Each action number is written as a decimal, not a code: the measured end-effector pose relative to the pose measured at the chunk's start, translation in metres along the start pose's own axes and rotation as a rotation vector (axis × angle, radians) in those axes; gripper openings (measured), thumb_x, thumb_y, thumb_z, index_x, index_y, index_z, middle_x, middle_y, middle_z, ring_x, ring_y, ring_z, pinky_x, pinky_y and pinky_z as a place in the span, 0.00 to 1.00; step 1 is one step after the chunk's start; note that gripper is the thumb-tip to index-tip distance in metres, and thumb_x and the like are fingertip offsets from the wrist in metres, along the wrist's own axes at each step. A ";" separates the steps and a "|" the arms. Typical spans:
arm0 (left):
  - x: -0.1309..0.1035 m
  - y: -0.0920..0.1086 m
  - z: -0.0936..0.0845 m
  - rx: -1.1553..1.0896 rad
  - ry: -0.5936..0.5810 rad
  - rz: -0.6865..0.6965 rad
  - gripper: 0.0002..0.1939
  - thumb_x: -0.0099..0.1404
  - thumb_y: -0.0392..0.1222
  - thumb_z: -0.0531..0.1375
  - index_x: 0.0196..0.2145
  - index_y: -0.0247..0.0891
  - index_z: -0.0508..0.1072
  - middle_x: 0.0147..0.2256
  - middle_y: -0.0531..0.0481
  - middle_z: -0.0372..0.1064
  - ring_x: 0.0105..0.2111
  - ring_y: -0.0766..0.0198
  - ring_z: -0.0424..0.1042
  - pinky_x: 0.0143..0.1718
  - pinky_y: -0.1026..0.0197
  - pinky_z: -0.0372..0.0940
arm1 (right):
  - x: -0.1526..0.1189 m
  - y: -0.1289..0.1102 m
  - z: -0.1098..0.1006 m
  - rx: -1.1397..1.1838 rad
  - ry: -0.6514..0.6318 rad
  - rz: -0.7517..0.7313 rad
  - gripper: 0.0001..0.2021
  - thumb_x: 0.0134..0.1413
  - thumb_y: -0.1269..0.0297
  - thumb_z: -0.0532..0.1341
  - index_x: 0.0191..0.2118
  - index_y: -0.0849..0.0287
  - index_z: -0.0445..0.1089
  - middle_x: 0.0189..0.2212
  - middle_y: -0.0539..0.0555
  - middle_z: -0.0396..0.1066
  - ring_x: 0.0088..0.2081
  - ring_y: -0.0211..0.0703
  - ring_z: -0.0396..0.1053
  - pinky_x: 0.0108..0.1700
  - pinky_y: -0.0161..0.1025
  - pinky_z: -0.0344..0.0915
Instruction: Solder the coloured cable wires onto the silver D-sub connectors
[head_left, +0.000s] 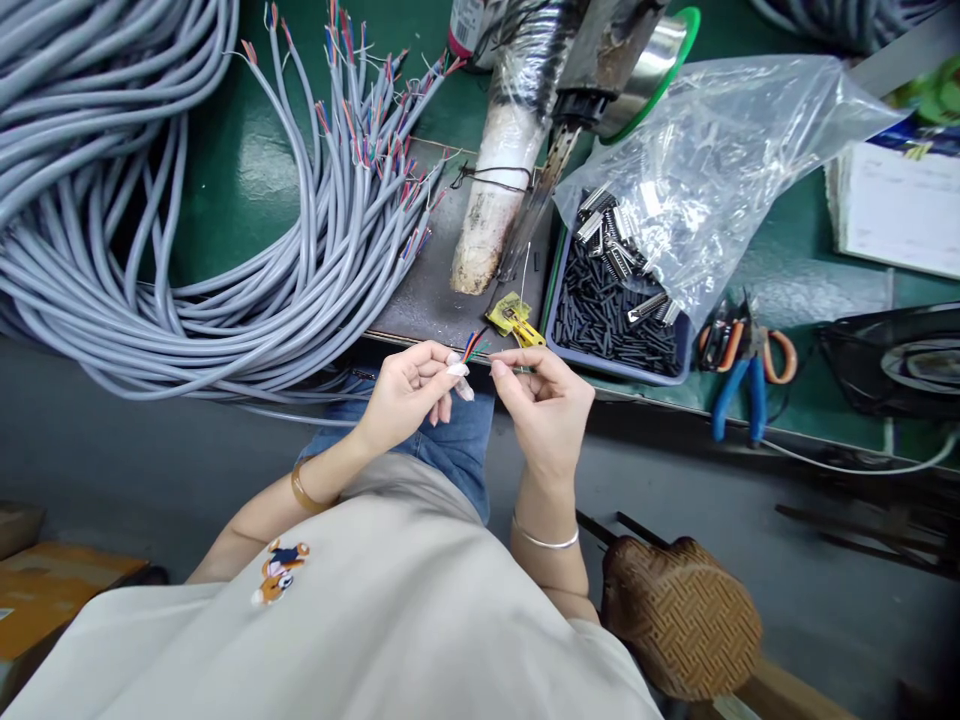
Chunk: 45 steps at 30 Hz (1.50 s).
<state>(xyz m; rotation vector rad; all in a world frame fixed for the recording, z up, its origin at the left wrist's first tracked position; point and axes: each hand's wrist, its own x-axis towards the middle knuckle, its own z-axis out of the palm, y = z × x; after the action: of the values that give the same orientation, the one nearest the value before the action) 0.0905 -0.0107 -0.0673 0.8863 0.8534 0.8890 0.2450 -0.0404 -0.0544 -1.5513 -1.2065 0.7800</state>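
Note:
Between thumb and fingers, my left hand (420,385) pinches a grey cable whose coloured wires (472,346) fan out above the fingertips. My right hand (546,400) is closed in a pinch just beside them, at the tip of a green wire; what else sits in those fingers is too small to make out. Just beyond the hands, a yellow clamp-like holder (521,320) lies on the dark board (435,300). A thin strand of solder wire hangs down near it, below a soldering iron (551,180) fixed over the board.
A big bundle of grey cables (300,290) with stripped ends fills the left. Right of the board stands a blue tray (626,372) of black sleeves and metal connectors, partly under a plastic bag (720,150). Pliers (742,370) lie further right. A wooden stool (690,620) stands below.

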 end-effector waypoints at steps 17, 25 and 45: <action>0.000 -0.007 0.004 -0.002 0.052 0.017 0.19 0.51 0.45 0.76 0.29 0.34 0.72 0.20 0.58 0.69 0.16 0.75 0.65 0.17 0.72 0.62 | -0.002 -0.009 0.001 -0.063 -0.029 -0.050 0.05 0.55 0.64 0.65 0.30 0.58 0.74 0.26 0.47 0.70 0.20 0.28 0.49 0.23 0.35 0.46; -0.001 -0.005 0.004 -0.007 0.039 0.015 0.20 0.52 0.48 0.76 0.31 0.35 0.71 0.21 0.56 0.72 0.15 0.74 0.65 0.16 0.71 0.62 | -0.002 -0.007 -0.001 -0.015 -0.074 -0.019 0.04 0.53 0.66 0.64 0.29 0.58 0.72 0.24 0.46 0.67 0.19 0.27 0.47 0.22 0.34 0.43; 0.000 -0.007 0.004 -0.050 0.029 0.030 0.19 0.50 0.42 0.77 0.30 0.34 0.71 0.20 0.59 0.69 0.15 0.75 0.66 0.16 0.74 0.63 | -0.004 -0.006 0.000 0.041 -0.037 0.002 0.06 0.53 0.64 0.66 0.29 0.59 0.72 0.24 0.45 0.67 0.19 0.26 0.46 0.22 0.34 0.42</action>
<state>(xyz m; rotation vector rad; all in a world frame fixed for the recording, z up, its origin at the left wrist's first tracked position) 0.0954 -0.0142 -0.0719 0.8466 0.8416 0.9471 0.2418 -0.0444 -0.0490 -1.5111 -1.2086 0.8329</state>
